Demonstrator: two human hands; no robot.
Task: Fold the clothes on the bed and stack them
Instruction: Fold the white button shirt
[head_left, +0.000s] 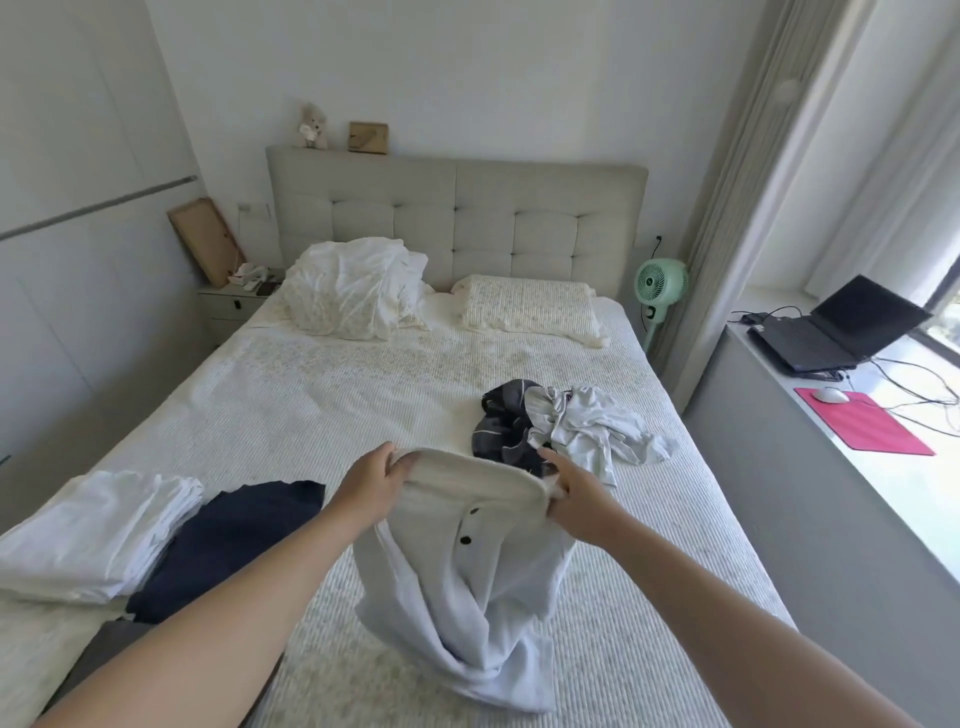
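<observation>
Both hands are closed on a pale shirt (467, 582) with dark buttons, holding it up over the near half of the bed (311, 395). The left hand (371, 480) pinches one end of the shirt's top edge and the right hand (574, 493) pinches the other, so that edge is stretched between them while the rest hangs down in loose folds, its lower end resting crumpled on the bedspread close to the foot edge.

Judging by how things lie, the work is partly done. Near the bed's left edge sits a stack of white folded cloth (98, 535), and touching its right side lies a dark navy garment (228, 545) that looks flat and folded, though whether it is finished I cannot tell for sure. These two lie side by side rather than on top of each other, so the stacking seems still to be done.

Toward the right edge, just beyond the right hand, a small heap is clearly unfolded: a dark striped garment (501, 426) tangled against a light grey garment (597, 426). So the shirt in hand has yet to be laid out and folded, two more pieces wait after it, and then everything needs gathering into one pile.
</observation>
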